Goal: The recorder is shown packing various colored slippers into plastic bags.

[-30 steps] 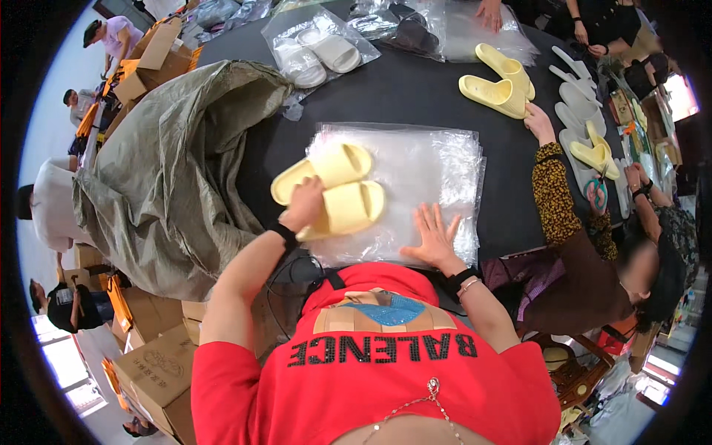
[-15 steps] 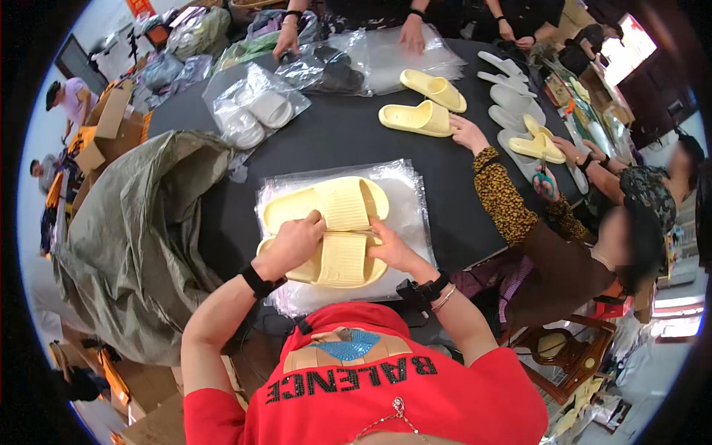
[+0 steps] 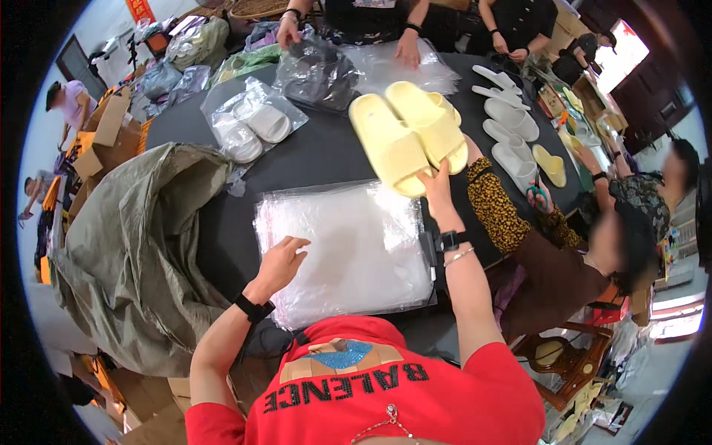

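Note:
A pair of pale yellow slide sandals (image 3: 383, 145) is pinched at the strap end by my right hand (image 3: 440, 190). The pair is lifted over the far middle of the dark table, heels pointing away from me. Part of another yellow slide (image 3: 449, 110) peeks out behind it; the rest is hidden. My left hand (image 3: 277, 268) hovers over the left side of a stack of clear plastic bags (image 3: 341, 259), fingers apart and slightly curled, holding nothing.
Bagged white slides (image 3: 256, 122) and bagged dark slides (image 3: 317, 74) lie toward the back. Grey-white slides (image 3: 512, 119) line the right. A co-worker's patterned sleeve (image 3: 491, 196) reaches in there, near scissors (image 3: 538, 194). A large grey-green sack (image 3: 133, 252) stands at left.
The yellow pair has left the bag stack, moving away and rightward in my right hand. My left hand has let go of it. Across the table, the bagged dark slides have shifted.

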Motion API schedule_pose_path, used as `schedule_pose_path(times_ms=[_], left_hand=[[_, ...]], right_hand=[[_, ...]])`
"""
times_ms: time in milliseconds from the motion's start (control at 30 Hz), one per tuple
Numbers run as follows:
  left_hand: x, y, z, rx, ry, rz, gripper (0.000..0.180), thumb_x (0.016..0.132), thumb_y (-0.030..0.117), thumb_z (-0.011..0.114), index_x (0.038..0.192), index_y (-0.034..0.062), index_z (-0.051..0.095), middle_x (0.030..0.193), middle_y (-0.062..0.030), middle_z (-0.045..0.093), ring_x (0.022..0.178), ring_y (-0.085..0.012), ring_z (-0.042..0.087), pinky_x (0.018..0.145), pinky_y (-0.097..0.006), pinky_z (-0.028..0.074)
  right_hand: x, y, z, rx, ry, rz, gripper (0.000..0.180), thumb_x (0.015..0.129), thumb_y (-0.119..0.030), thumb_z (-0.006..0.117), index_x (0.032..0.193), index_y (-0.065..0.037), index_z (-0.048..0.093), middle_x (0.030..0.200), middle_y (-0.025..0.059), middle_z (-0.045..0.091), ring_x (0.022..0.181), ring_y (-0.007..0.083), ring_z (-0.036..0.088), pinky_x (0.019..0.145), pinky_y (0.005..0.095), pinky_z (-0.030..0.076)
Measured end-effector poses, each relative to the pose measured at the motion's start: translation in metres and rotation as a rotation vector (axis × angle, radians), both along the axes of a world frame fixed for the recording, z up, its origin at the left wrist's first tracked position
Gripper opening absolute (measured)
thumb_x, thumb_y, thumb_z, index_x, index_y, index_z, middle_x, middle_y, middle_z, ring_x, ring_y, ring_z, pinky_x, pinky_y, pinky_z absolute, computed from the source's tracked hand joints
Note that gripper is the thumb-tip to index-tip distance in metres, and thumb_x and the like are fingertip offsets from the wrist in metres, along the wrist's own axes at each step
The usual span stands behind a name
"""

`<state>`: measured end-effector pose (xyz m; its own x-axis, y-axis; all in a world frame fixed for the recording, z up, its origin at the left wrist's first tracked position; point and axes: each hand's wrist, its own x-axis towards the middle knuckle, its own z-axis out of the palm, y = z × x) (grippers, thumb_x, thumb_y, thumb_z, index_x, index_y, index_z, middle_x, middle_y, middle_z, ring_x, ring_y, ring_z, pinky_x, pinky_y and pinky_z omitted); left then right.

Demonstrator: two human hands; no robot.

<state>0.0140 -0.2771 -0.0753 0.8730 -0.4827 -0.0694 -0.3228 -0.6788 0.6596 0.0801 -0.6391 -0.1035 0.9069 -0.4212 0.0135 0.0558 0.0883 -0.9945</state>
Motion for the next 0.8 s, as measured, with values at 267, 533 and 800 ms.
schedule_pose_path(times_ms=[267,533,800], left_hand=[[-0.016,0.042,-0.035,-0.09,-0.014,0.051,0.021,0.083,0.014,0.054,0.101,0.0038,0.059,0.09,-0.0141,0.06,0.075,-0.0272,0.06,0.069,-0.036,0.048],[0.032,0.198,-0.043,0.073,-0.118,0.608,0.024,0.081,0.01,0.048,0.1,0.0014,0.06,0.098,-0.0166,0.061,0.09,-0.033,0.058,0.079,-0.039,0.046],[0.011,0.372,0.036,1.341,-0.557,0.974,0.047,0.079,0.02,0.048,0.126,0.0178,0.045,0.118,-0.0108,0.051,0.111,-0.0322,0.044,0.089,-0.051,0.033]], right_hand=[[-0.036,0.018,-0.042,-0.676,0.238,0.219,0.045,0.079,-0.012,0.059,0.121,-0.001,0.048,0.115,0.0164,0.056,0.107,0.0261,0.053,0.09,0.032,0.041],[-0.106,0.059,-0.047,-1.27,0.208,0.344,0.045,0.077,-0.023,0.061,0.119,-0.008,0.053,0.128,0.0118,0.046,0.127,0.0312,0.031,0.105,0.0482,0.019],[-0.127,0.066,-0.033,-1.034,0.122,0.389,0.034,0.077,-0.008,0.056,0.11,0.002,0.054,0.115,0.0198,0.052,0.114,0.0353,0.043,0.099,0.0417,0.03]])
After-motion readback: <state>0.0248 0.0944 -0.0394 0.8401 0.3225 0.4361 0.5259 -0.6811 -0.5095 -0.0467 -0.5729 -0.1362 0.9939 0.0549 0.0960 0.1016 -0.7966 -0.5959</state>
